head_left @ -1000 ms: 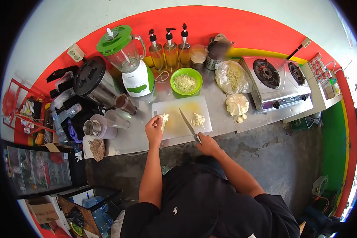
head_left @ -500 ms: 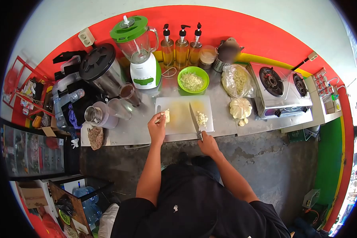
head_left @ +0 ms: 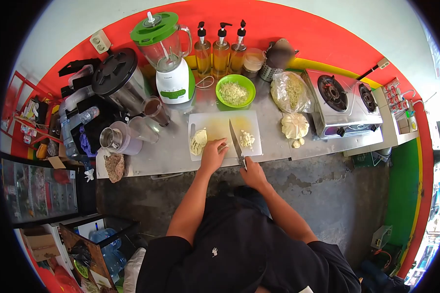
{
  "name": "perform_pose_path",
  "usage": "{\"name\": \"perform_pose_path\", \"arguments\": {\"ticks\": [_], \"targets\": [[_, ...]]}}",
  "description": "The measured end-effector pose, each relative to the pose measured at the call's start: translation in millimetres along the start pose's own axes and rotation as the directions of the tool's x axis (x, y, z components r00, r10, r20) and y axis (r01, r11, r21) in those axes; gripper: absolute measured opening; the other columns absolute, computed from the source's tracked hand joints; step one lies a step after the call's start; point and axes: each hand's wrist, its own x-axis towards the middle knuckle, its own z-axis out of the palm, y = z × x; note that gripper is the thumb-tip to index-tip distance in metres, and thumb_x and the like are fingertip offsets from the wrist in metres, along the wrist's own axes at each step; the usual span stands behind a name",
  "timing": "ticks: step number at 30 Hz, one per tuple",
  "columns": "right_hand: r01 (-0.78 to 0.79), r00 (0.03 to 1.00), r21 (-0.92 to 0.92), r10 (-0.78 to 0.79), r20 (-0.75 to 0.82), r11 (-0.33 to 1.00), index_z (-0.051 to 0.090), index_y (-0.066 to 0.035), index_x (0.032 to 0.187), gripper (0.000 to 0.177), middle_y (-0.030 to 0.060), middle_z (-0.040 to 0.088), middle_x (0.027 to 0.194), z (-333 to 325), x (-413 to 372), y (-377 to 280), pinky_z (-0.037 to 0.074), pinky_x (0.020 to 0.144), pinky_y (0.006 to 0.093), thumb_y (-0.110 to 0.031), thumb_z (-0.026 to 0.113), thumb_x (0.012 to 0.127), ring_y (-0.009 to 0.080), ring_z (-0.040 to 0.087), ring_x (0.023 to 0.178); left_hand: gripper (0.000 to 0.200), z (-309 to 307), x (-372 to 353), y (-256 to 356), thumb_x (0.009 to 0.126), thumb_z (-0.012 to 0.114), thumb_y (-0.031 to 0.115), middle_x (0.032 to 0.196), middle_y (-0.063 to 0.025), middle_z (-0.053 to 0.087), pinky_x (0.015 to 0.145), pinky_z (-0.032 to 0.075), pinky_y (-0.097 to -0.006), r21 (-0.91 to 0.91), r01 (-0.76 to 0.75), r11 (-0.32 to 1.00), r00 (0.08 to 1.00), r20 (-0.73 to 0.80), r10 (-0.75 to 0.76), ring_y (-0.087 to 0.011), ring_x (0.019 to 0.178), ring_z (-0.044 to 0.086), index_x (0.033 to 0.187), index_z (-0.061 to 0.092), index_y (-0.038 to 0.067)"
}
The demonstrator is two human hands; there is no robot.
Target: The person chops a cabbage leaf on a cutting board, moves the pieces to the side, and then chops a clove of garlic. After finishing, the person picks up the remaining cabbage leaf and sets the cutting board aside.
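A white cutting board [head_left: 222,118] lies at the counter's front edge. My right hand [head_left: 253,173] is closed around the handle of a kitchen knife [head_left: 235,140], its blade pointing away from me over the board. Left of the blade, my left hand [head_left: 213,155] pinches a small pale piece, which looks like a garlic clove [head_left: 225,144] and is mostly hidden by the fingers. A heap of pale cloves [head_left: 198,141] sits at the board's left side. Chopped pale bits [head_left: 247,139] lie to the right of the knife.
Behind the board stands a green bowl [head_left: 252,92] of chopped pale pieces. To its right are a clear plastic bag [head_left: 291,93], a pale bundle [head_left: 295,126] with loose cloves and a gas stove [head_left: 347,105]. A blender [head_left: 173,80], pump bottles [head_left: 221,57] and containers stand behind and left.
My left hand has moved right from the heap of cloves to beside the knife, uncovering the heap. The right hand still holds the knife. The whole view has shifted slightly.
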Motion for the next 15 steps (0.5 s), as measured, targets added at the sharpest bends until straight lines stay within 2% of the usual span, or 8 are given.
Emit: {"name": "perform_pose_path", "arguments": {"ticks": [2,3,5,9,15], "targets": [[0.005,1.0,-0.015,-0.005,0.003,1.0,0.048,0.002,0.114,0.036,0.0341,0.065,0.083,-3,0,-4,0.049,0.077,0.0619,-0.017,0.063,0.086,0.0544,0.062,0.083,0.034,1,-1,4,0.083,0.074,0.01,0.107,-0.0127,0.069,0.091,0.05,-0.0403,0.202,-0.08,0.976,0.996,-0.034,0.088,-0.0308,0.102,0.063,0.116,0.07,0.003],[0.005,1.0,-0.019,-0.005,0.003,1.0,0.048,0.002,0.114,0.036,0.0341,0.065,0.083,-5,1,-4,0.049,0.077,0.0619,-0.017,0.063,0.086,0.0544,0.062,0.083,0.034,1,-2,4,0.083,0.074,0.01,0.107,-0.0127,0.069,0.091,0.05,-0.0403,0.198,-0.079,0.977,0.996,-0.036,0.087,-0.0308,0.102,0.063,0.116,0.07,0.003],[-0.02,0.999,-0.018,0.02,-0.029,1.0,0.049,0.002,0.112,0.035,0.0332,0.065,0.082,-7,0,-6,0.049,0.076,0.0622,-0.017,0.063,0.086,0.0541,0.062,0.082,0.033,-2,-6,4,0.082,0.073,0.008,0.106,-0.0104,0.068,0.095,0.047,-0.0411,0.329,-0.096,0.939,0.994,-0.017,0.108,-0.0321,0.106,0.059,0.114,0.07,0.006],[-0.021,0.999,-0.027,0.02,-0.026,0.999,0.048,0.002,0.11,0.034,0.0332,0.065,0.082,-8,1,-4,0.049,0.075,0.0622,-0.018,0.063,0.086,0.0542,0.063,0.082,0.026,-3,-12,0,0.081,0.071,0.006,0.103,-0.0094,0.066,0.093,0.047,-0.0411,0.332,-0.078,0.94,0.996,-0.02,0.09,-0.0325,0.103,0.059,0.107,0.071,0.007],[-0.03,0.999,-0.038,0.029,-0.038,0.999,0.047,0.003,0.11,0.035,0.0332,0.064,0.083,-5,3,-6,0.047,0.075,0.0611,-0.017,0.064,0.087,0.0546,0.061,0.084,0.021,-11,-18,-10,0.081,0.067,0.001,0.105,-0.0084,0.065,0.091,0.047,-0.0429,0.362,-0.008,0.932,0.993,-0.104,0.049,-0.0327,0.102,0.058,0.102,0.069,0.006]]}}
